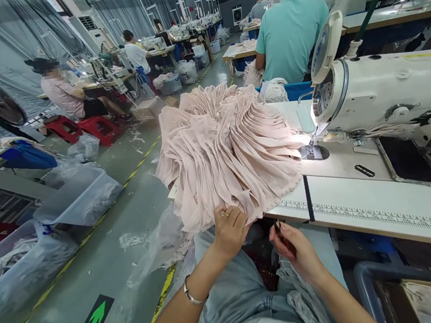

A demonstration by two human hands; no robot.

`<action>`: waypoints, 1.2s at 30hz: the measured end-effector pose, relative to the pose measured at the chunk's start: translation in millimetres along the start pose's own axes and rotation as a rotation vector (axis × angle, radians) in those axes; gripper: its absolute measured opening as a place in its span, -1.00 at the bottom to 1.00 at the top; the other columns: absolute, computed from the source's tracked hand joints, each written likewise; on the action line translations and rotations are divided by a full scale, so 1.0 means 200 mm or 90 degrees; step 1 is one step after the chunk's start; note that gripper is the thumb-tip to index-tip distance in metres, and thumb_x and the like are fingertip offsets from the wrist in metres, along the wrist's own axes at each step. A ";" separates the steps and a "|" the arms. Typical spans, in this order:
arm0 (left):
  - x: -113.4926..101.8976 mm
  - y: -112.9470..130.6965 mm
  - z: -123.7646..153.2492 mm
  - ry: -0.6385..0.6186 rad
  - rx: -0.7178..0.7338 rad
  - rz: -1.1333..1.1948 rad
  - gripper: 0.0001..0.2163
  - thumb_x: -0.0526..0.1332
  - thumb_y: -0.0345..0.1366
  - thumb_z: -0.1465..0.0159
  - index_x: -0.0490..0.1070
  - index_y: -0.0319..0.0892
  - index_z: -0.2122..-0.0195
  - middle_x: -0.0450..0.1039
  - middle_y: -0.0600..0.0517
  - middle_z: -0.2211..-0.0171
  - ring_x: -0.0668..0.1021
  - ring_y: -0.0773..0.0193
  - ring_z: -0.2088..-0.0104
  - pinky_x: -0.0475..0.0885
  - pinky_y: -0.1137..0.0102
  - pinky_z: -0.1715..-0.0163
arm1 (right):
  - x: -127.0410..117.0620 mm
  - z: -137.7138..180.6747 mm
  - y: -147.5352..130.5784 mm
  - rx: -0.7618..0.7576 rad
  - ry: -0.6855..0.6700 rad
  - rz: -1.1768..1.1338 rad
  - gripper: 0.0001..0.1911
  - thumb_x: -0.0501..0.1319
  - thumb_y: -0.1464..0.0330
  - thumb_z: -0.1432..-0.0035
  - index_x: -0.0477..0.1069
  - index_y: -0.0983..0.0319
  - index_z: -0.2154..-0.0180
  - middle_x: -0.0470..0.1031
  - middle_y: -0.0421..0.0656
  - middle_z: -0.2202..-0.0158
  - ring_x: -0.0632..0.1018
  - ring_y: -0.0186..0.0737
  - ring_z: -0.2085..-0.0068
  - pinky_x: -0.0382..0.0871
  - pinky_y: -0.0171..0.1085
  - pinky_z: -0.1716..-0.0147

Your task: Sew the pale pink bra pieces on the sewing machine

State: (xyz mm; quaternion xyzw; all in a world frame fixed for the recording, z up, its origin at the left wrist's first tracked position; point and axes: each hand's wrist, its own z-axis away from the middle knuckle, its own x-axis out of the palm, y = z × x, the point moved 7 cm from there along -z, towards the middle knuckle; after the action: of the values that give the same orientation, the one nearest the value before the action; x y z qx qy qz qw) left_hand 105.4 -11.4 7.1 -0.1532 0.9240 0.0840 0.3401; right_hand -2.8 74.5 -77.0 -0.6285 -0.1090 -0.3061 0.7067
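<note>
A large heap of pale pink pleated fabric pieces (pixel 214 151) lies bunched on the sewing table (pixel 365 199), its front edge hanging over toward my lap. My left hand (pixel 230 231) pinches the near edge of this fabric, fingers closed, with a ring and a bracelet on that side. Just below the table edge, my right hand (pixel 297 249) is closed around small thread snips (pixel 285 240) with dark tips pointing up and a reddish handle. The snips are apart from the fabric. Right of the heap stands a white sewing machine (pixel 389 86), its lit needle area close to the fabric.
A black phone-like slab (pixel 407 158) lies by the machine. A ruler strip (pixel 375 214) runs along the table front. A blue-grey bin (pixel 367 284) stands below right; clear plastic tubs (pixel 80 196) stand on the left floor. A person in a teal shirt (pixel 290 36) sits ahead.
</note>
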 end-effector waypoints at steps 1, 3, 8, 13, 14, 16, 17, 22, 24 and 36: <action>-0.02 -0.01 0.00 0.003 -0.002 -0.013 -0.75 0.13 -0.29 -0.39 0.28 -0.17 0.46 0.37 0.12 0.50 0.44 0.32 0.39 0.19 0.28 0.17 | 0.03 -0.01 0.01 0.022 -0.018 -0.028 -0.55 0.22 -0.01 -0.16 0.40 0.26 0.42 0.06 -0.39 0.70 -0.05 -0.52 0.67 -0.23 -0.36 0.65; -0.05 -0.01 0.00 0.003 0.012 -0.041 -0.77 0.14 -0.32 -0.38 0.27 -0.16 0.46 0.35 0.13 0.53 0.42 0.32 0.39 0.17 0.28 0.18 | 0.10 -0.01 0.04 0.068 -0.059 -0.076 -0.55 0.22 0.00 -0.17 0.41 0.28 0.43 0.05 -0.40 0.71 -0.08 -0.54 0.68 -0.25 -0.37 0.67; -0.08 0.00 0.01 -0.015 0.071 -0.049 -0.89 0.11 -0.48 -0.35 0.36 -0.17 0.29 0.44 0.12 0.43 0.47 0.34 0.27 0.14 0.25 0.13 | 0.22 -0.04 0.07 0.134 -0.127 -0.121 -0.57 0.23 0.04 -0.18 0.42 0.30 0.45 0.06 -0.40 0.73 -0.08 -0.56 0.71 -0.28 -0.39 0.70; -0.10 0.01 0.03 -0.018 0.077 -0.083 -0.88 0.12 -0.47 -0.34 0.37 -0.15 0.30 0.46 0.11 0.43 0.47 0.34 0.27 0.13 0.24 0.13 | 0.25 -0.08 0.05 0.129 -0.129 -0.113 -0.57 0.23 0.04 -0.17 0.41 0.29 0.46 0.05 -0.41 0.73 -0.09 -0.56 0.71 -0.29 -0.39 0.70; -0.10 0.01 0.03 -0.012 0.079 -0.088 -0.88 0.13 -0.48 -0.34 0.37 -0.14 0.30 0.45 0.11 0.43 0.48 0.33 0.28 0.14 0.24 0.14 | 0.25 -0.09 0.05 0.123 -0.127 -0.099 -0.57 0.23 0.03 -0.17 0.40 0.28 0.46 0.05 -0.41 0.73 -0.08 -0.55 0.71 -0.29 -0.39 0.70; -0.12 0.02 0.02 0.003 0.084 -0.092 -0.88 0.14 -0.50 -0.32 0.38 -0.15 0.31 0.45 0.10 0.44 0.48 0.33 0.29 0.14 0.24 0.15 | 0.24 -0.09 0.03 0.102 -0.108 -0.049 -0.54 0.23 0.00 -0.15 0.40 0.28 0.46 0.05 -0.41 0.72 -0.06 -0.54 0.70 -0.28 -0.37 0.69; -0.12 0.02 0.01 0.008 0.087 -0.093 -0.88 0.15 -0.51 -0.31 0.38 -0.16 0.31 0.44 0.10 0.45 0.49 0.33 0.30 0.14 0.24 0.15 | 0.23 -0.09 0.02 0.089 -0.096 -0.020 -0.53 0.23 -0.02 -0.14 0.40 0.28 0.46 0.05 -0.40 0.72 -0.06 -0.53 0.69 -0.28 -0.36 0.68; -0.14 0.05 -0.01 0.055 0.115 -0.115 -0.85 0.16 -0.56 -0.26 0.38 -0.17 0.35 0.38 0.14 0.52 0.48 0.36 0.33 0.14 0.24 0.15 | 0.20 -0.08 -0.01 0.059 -0.065 0.076 -0.51 0.20 -0.05 -0.16 0.38 0.27 0.46 0.05 -0.39 0.70 -0.03 -0.50 0.65 -0.25 -0.35 0.64; -0.14 0.05 -0.01 0.063 0.119 -0.126 -0.85 0.18 -0.56 -0.24 0.37 -0.17 0.38 0.36 0.15 0.53 0.48 0.36 0.34 0.15 0.25 0.15 | 0.20 -0.08 -0.01 0.053 -0.061 0.092 -0.51 0.19 -0.06 -0.15 0.36 0.26 0.46 0.03 -0.39 0.69 -0.03 -0.49 0.64 -0.24 -0.34 0.63; -0.14 0.06 -0.01 0.024 0.125 -0.130 -0.87 0.18 -0.56 -0.25 0.40 -0.20 0.35 0.37 0.14 0.52 0.49 0.34 0.33 0.14 0.23 0.17 | 0.16 -0.08 -0.13 -0.115 0.051 0.446 -0.60 0.17 0.02 -0.16 0.32 0.22 0.48 0.15 -0.30 0.57 0.18 -0.37 0.50 0.04 -0.33 0.51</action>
State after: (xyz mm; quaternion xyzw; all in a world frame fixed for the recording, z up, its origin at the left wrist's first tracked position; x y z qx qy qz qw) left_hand 121.0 5.6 27.1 -0.2141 0.9135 -0.0445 0.3429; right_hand 3.1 48.6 -41.0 -0.6748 0.1686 -0.0780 0.7142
